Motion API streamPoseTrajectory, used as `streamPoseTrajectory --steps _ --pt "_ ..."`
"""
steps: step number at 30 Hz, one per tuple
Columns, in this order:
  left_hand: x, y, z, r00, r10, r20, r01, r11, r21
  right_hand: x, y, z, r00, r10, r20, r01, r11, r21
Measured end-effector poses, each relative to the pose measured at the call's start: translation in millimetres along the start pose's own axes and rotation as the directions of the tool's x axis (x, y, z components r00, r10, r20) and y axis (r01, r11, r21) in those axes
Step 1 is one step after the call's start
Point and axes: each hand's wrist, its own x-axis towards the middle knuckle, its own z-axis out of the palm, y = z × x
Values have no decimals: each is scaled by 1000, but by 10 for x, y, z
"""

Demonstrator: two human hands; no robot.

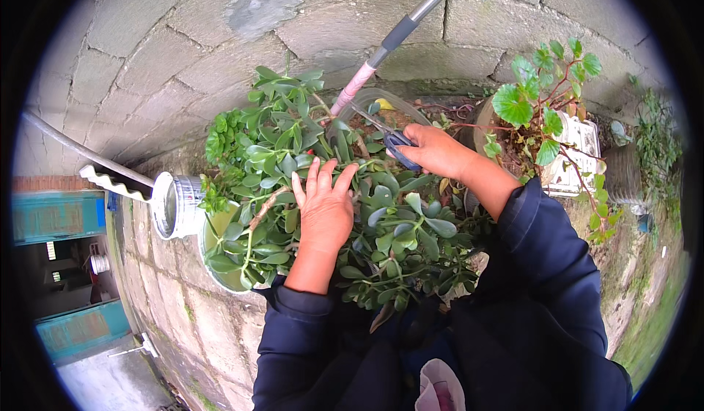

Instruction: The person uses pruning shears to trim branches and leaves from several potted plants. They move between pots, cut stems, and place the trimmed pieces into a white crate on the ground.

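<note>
A bushy jade plant [434,227] with thick green leaves spreads across the middle of the view. My left hand [324,207] lies on its foliage, back up and fingers spread, beside a brown woody branch [267,208]; whether the fingertips pinch any leaf is hidden. My right hand [432,150] grips dark-handled scissors [403,148] at the plant's upper right edge. Their blades point up and left, towards the stems near the pink lower end of a pole [355,87]. Part of the plant's base is hidden under the leaves.
A block wall [330,20] rises behind the plant, with the pole leaning there. At left are a white bucket [179,205] and a pale green tub [212,262]. At right, a red-stemmed leafy plant [514,106] trails over a white container [583,147]. Paving lies at lower left.
</note>
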Motion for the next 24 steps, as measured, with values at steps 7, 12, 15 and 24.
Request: streamPoseTrajectory --steps 7,12,15,24 --pt "6 18 -37 1000 22 -6 -22 1000 -19 119 11 65 999 -16 33 10 987 160" --pt "18 46 -73 1000 22 8 -22 999 -34 74 6 10 1000 -16 11 14 984 176" --pt "36 79 -119 1000 11 -23 -13 994 -112 28 -55 -11 1000 -13 -21 16 980 197" --pt "93 190 -225 997 -4 -82 -16 970 -241 -157 -219 98 984 -20 -175 68 958 277"
